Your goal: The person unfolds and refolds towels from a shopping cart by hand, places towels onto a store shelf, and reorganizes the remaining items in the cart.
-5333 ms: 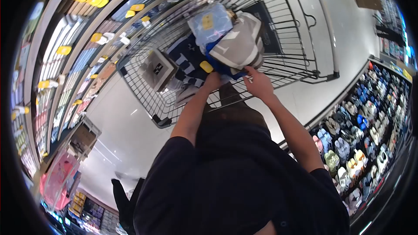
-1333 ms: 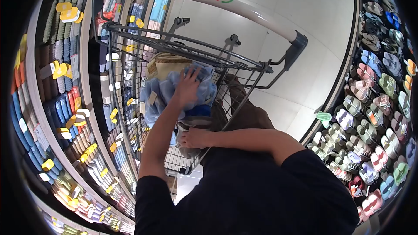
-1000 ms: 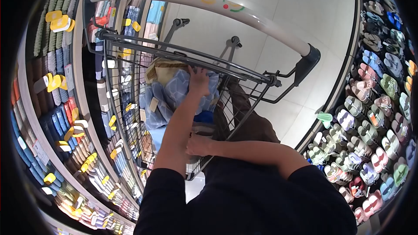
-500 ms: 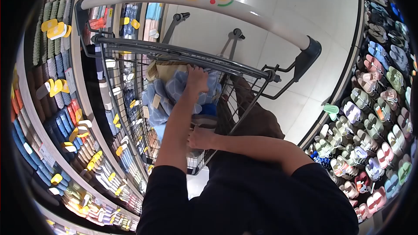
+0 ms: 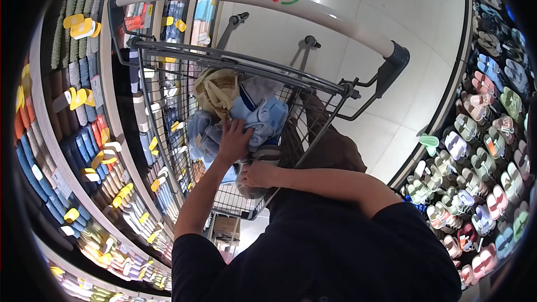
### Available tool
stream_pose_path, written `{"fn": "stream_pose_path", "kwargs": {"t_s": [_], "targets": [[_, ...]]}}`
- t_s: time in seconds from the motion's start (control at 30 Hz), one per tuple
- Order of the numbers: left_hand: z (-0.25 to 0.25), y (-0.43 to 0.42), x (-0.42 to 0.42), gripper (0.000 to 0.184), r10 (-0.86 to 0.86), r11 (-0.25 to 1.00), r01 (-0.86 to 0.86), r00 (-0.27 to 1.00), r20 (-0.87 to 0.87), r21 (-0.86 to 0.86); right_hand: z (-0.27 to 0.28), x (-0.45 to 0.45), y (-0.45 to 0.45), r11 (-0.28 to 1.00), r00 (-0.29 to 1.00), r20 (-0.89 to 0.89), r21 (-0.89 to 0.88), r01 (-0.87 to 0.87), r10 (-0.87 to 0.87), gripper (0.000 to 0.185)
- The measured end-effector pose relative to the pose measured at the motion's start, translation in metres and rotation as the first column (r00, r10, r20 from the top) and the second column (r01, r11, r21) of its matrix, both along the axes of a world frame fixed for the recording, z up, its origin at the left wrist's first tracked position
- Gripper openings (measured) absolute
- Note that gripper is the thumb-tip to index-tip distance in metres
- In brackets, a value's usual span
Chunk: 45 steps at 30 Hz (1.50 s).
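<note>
My left hand (image 5: 235, 141) reaches into the wire shopping cart (image 5: 148, 98), its fingers spread on the bunched blue patterned cloth (image 5: 204, 136). Just beyond it lie a tan cloth (image 5: 215, 90) and a crumpled light blue cloth (image 5: 265, 117). Close by, my right hand (image 5: 258, 174) is bent inward with its fingers curled at a greyish item (image 5: 250, 191); what exactly they grip is hidden. A brown-and-white striped item (image 5: 265, 155) sits just above the right hand.
Shelves of folded towels (image 5: 84, 128) with yellow tags run along the left. Racks of slippers (image 5: 475, 159) line the right. The cart's handle (image 5: 251, 0) crosses the top, over a pale tiled floor (image 5: 386, 5). A cardboard box (image 5: 226, 227) shows below the basket.
My left hand has drawn back toward my body. The blue patterned cloth is more bunched, and more of the tan and light blue cloths shows. My right hand stays nearly in place.
</note>
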<state>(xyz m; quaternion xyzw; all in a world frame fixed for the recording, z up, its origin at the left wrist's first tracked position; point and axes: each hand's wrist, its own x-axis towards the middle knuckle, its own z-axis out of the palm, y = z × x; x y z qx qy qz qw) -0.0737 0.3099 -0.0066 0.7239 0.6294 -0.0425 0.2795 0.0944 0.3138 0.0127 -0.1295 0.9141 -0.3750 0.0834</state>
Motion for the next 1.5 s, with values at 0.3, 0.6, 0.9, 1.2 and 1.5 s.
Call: {"fn": "stream_pose_path", "kwargs": {"t_s": [0.3, 0.6, 0.9, 1.2, 1.5], "targets": [[-0.019, 0.067, 0.019, 0.059, -0.002, 0.999, 0.002, 1.000, -0.008, -0.051, 0.024, -0.008, 0.020, 0.976, 0.976, 0.000, -0.042, -0.216, 0.216, 0.045], [-0.034, 0.108, 0.101, 0.055, 0.424, 0.905, -0.403, 0.877, -0.228, 0.134, -0.041, 0.014, -0.004, 0.830, 0.993, 0.057, -0.556, -0.051, 0.099, 0.053], [0.135, -0.083, -0.025, 0.014, 0.796, 0.120, -0.951, 0.263, 0.545, 0.285, 0.105, -0.055, 0.102, 0.992, 0.982, -0.145, -0.042, 0.118, -0.123, 0.052], [0.006, -0.217, -0.011, 0.076, 0.892, -0.200, -0.973, -0.228, 0.391, -0.111, 0.023, -0.149, 0.161, 0.904, 0.950, -0.205, 0.315, 0.290, -0.234, 0.051], [-0.074, -0.129, -0.029, 0.100, 0.964, -0.062, -0.975, -0.003, 0.266, 0.211, -0.028, -0.118, 0.124, 0.728, 0.930, 0.133, 0.664, 0.173, -0.342, 0.099]]}}
